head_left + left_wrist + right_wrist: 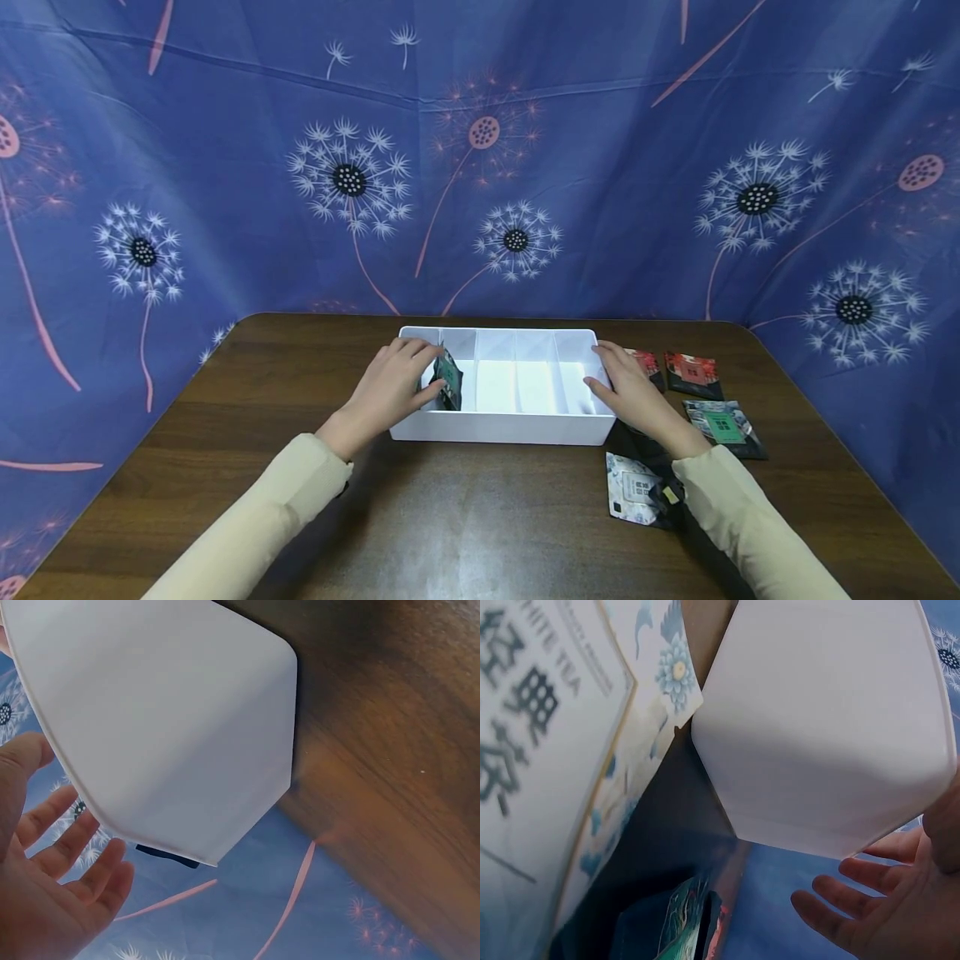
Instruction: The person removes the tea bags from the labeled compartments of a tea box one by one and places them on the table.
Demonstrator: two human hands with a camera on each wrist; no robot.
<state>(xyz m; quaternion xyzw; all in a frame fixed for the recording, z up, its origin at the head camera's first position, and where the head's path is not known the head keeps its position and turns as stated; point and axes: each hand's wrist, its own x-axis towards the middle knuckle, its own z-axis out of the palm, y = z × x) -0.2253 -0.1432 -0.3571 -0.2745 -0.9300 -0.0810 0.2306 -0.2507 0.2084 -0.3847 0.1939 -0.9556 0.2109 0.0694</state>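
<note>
A white divided box [502,428] lies lengthwise on the wooden table. A dark green packet [450,379] stands on edge in its left compartment. My left hand [392,379] is over the box's left end, with its thumb in front of the packet and its fingertips near the packet's top. In the left wrist view, the fingers of that hand are loosely bent and spread along the rim; black material [166,856] shows above it. At the other end, my right hand [636,392] touches the rim with relaxed, parted fingers.
Right of the box lie a red-and-black packet [693,375], another red one [647,363] partly behind my hand, and a green-labelled packet [723,427]. A white tea packet [632,490] lies below my right forearm. A blue dandelion-print cloth [600,167] hangs behind the table.
</note>
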